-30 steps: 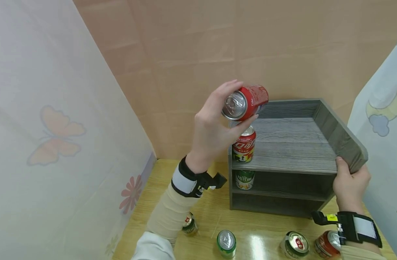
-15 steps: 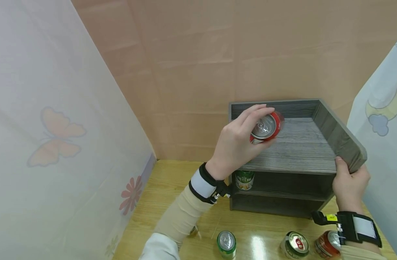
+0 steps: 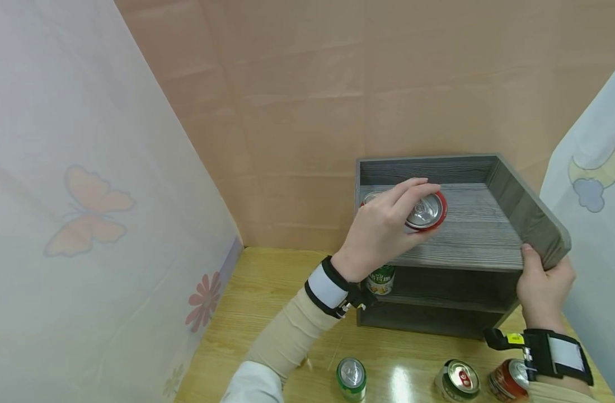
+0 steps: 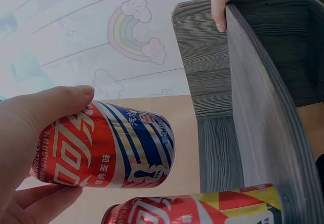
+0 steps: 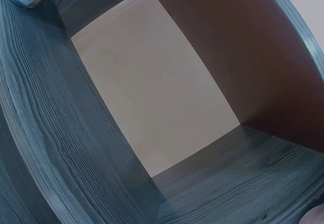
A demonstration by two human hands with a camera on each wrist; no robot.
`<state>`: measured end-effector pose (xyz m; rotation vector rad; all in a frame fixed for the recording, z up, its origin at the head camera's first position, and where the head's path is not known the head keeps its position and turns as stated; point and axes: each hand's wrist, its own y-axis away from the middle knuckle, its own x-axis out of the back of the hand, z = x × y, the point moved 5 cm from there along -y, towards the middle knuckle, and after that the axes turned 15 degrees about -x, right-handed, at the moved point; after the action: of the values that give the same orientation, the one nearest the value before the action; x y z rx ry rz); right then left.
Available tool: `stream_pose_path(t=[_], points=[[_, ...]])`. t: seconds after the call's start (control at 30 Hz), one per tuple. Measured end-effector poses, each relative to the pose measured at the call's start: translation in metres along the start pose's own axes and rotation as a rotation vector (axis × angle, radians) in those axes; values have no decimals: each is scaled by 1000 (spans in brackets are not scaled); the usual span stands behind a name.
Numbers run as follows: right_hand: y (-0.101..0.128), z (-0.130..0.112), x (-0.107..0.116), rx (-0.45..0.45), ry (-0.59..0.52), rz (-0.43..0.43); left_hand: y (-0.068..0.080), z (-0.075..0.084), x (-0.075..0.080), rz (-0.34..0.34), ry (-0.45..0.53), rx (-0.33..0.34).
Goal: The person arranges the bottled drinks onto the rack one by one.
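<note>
since a second ago the left hand (image 3: 383, 232) has lowered the red can (image 3: 426, 211) from mid-air onto the top tier of the grey wood-grain shelf (image 3: 468, 246). fingers curl round its smooth metal cylinder, upright, lid up. right hand (image 3: 544, 288) grips the shelf's front right corner.

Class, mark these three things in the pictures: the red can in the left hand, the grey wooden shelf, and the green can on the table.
red can (image 3: 427, 210), head view, on its silver top.
grey wooden shelf (image 3: 473, 235), head view, on its bare top board.
green can (image 3: 351, 374), head view, on its lid.
</note>
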<state>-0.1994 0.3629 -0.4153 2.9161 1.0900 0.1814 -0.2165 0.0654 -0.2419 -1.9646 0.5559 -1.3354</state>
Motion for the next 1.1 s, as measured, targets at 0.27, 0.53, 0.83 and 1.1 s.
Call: stream_pose_path(t=[0.27, 0.53, 0.83, 1.1], points=[[-1, 1, 1, 8, -17, 14, 4, 2, -12, -57, 22, 13], [0, 0, 1, 10, -9, 13, 7, 2, -22, -126, 12, 16], [-2, 1, 1, 3, -10, 5, 10, 0, -32, -181, 34, 39], [-2, 1, 1, -1, 1, 3, 11, -3, -35, -215, -40, 64]])
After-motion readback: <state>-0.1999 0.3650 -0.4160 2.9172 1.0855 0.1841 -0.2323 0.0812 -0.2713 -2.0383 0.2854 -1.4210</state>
